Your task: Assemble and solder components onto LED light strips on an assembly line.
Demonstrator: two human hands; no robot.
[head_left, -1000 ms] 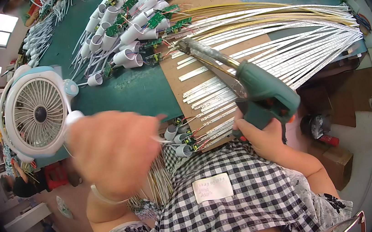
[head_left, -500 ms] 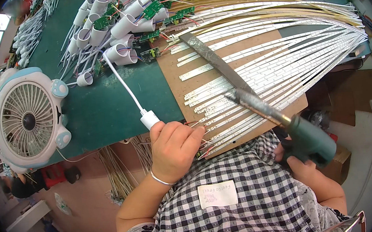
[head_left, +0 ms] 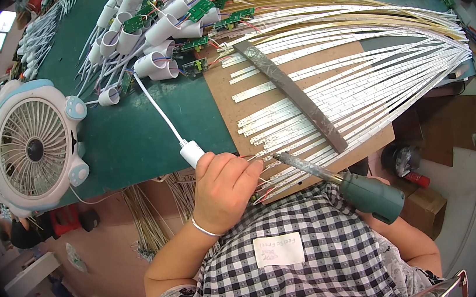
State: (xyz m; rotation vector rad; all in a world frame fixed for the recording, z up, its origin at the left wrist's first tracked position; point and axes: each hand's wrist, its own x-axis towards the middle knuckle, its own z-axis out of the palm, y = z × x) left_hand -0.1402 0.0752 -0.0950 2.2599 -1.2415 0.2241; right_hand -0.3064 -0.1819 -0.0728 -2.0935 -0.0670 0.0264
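Note:
My left hand [head_left: 224, 185] is closed on a white plastic cap with a cable [head_left: 191, 152], near the board's front left corner. Thin wires show by its fingertips, close to the ends of the front LED strips [head_left: 326, 94]. My right hand [head_left: 378, 220] is wrapped around the green handle of a soldering iron [head_left: 370, 197]; the handle hides most of its fingers. The iron's metal tip points left over the front strips, just right of my left fingertips. Whether the tip touches a strip, I cannot tell. A dark flat metal bar [head_left: 290, 95] lies across the strips.
The strips fan out on a brown board [head_left: 220, 92] on the green table [head_left: 148, 132]. White tubes [head_left: 163, 29] with green circuit boards [head_left: 201, 10] are heaped at the back. A white and blue fan [head_left: 34, 149] stands left. Cardboard boxes [head_left: 424, 209] are below right.
The soldering iron in my right hand has moved left and its tip has come down toward the front strips, beside my left fingertips. My left hand has barely moved.

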